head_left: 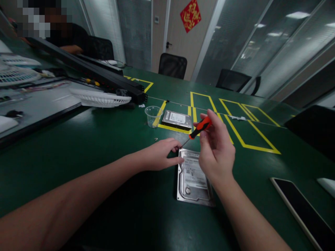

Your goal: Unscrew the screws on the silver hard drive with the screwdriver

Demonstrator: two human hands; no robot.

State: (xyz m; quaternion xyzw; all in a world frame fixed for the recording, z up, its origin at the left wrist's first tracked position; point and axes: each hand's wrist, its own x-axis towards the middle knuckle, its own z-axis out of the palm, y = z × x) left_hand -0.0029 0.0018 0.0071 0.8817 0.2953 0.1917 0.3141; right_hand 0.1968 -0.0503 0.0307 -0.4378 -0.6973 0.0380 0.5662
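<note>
A silver hard drive (195, 184) lies label side up on the green table in front of me. My left hand (167, 153) is at its upper left corner, thumb on the cover and the other fingers curled at the edge. In my right hand (217, 150) is a screwdriver (200, 128) with a red and black handle, held tilted. Its thin shaft runs down to that same corner, beside my left fingertips. My right hand covers part of the drive's right side. Whether the tip sits in a screw is too small to tell.
Beyond my hands stand a clear plastic cup (153, 116) and a second hard drive (177, 119) inside yellow tape lines. Small metal bits (156, 139) lie left of them. A phone (303, 209) is at right, a white fan grille (102, 98) at left. A person sits far left.
</note>
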